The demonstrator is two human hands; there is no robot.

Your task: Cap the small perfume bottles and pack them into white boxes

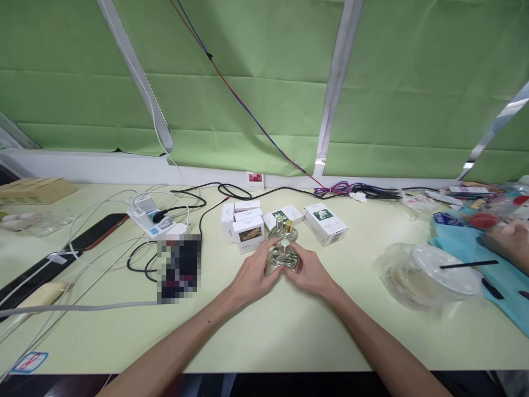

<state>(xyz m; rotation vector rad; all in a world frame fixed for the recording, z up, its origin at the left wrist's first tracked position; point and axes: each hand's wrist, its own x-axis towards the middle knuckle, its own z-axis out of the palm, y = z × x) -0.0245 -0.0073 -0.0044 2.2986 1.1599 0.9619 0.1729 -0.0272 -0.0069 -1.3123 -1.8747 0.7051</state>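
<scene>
Both hands meet at the middle of the table around a small clear glass bottle [284, 257] with a silver cap, which looks like a perfume bottle. My left hand [252, 278] grips its left side, and my right hand [309, 271] grips its right side, the fingers curled in close to the glass. Just behind it stand similar bottles, one with a gold cap [289, 225] and one with a silver cap [279, 221]. Several small white boxes [250, 230] with pictures are grouped to the left. Two flatter boxes lie behind and right, including a white flower-print box [325, 223].
A power strip [149, 218] with tangled cables and a pixelated dark object [179, 270] are at left. On the right, a white-lidded container [446, 270] in plastic wrap carries a black stick. Another person's hand [510, 240] reaches over blue cloth at far right.
</scene>
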